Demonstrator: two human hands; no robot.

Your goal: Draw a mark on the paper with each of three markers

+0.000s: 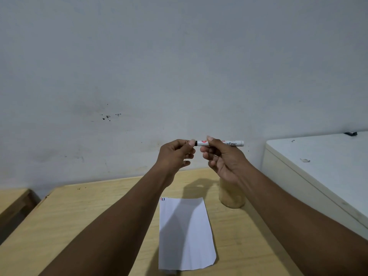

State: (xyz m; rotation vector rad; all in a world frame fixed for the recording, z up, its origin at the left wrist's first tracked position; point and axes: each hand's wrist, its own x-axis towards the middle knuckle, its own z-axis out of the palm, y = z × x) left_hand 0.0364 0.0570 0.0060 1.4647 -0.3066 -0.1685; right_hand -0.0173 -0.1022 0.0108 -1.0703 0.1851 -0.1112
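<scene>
A white marker (231, 144) with printed lettering is held level in the air above the table, well above the paper. My right hand (221, 158) grips its barrel. My left hand (176, 154) pinches the marker's dark left end, where the cap (196, 143) sits, mostly hidden by the fingers. Below, a white sheet of paper (185, 234) lies on the wooden table (83, 212). Three short marks (162, 199), one red and two dark, show at the paper's far left corner.
A clear jar (232, 198) stands on the table right of the paper, partly behind my right wrist. A white cabinet top (326, 162) rises at the right. A second wooden surface (12, 200) lies at the left. The grey wall is close behind.
</scene>
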